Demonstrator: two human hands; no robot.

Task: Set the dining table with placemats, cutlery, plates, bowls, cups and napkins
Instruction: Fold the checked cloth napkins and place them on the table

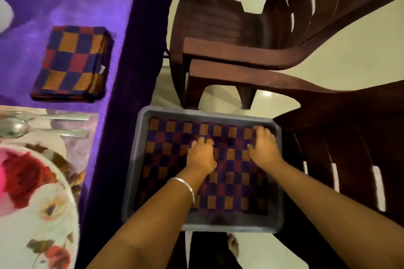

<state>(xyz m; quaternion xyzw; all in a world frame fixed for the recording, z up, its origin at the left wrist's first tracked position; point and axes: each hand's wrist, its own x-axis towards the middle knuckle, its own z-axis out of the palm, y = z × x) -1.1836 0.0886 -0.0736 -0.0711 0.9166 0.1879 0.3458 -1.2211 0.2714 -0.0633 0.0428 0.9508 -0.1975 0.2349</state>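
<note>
Fingertips of both hands are dug into the checked cloth (229, 159) in the grey tray (135, 159), grip unreadable. Floral plate (43, 214) cut off by the left edge. Spoon (15, 128) and the utensil above it blurred. Tray's underside support hidden.

Brown plastic chairs (240, 35) stand on pale floor (349, 54) beside a purple tablecloth (65, 2).

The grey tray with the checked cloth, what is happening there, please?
A person has both hands in the grey tray beside the purple table. The left hand and right hand rest on the checked cloth, fingers curled into it. On the table lie a folded checked napkin, a spoon and a floral plate.
</note>
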